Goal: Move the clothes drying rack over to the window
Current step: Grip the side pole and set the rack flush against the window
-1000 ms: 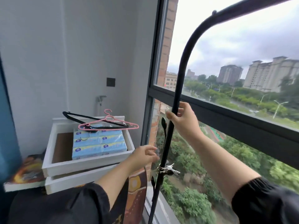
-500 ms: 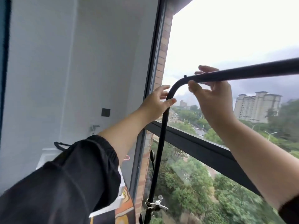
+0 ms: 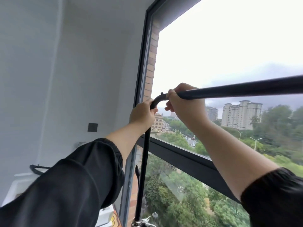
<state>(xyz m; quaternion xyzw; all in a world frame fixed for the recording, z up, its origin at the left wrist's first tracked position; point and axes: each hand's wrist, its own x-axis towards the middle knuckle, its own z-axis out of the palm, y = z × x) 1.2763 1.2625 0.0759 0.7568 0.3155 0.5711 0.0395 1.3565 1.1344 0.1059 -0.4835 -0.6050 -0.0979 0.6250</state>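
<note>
Your left hand [image 3: 142, 114] grips the clothes drying rack [image 3: 242, 88] at its corner bend, your right hand [image 3: 184, 105] its top bar, fingers wrapped around. Rack stands against the window [image 3: 221, 51].

A pale grey wall [image 3: 49, 79] filled the left side, smooth and evenly lit by soft daylight. A small dark square plate [image 3: 92, 127] was fixed to it, with a metal tap [image 3: 81, 143] lower down. A white unit [image 3: 18, 184] stood at the foot of the wall. To the right, a tall window [image 3: 229, 54] in a dark frame [image 3: 144, 63] showed brick outside, an overcast sky, pale tower blocks [image 3: 241, 114], and green trees [image 3: 180, 194] below
</note>
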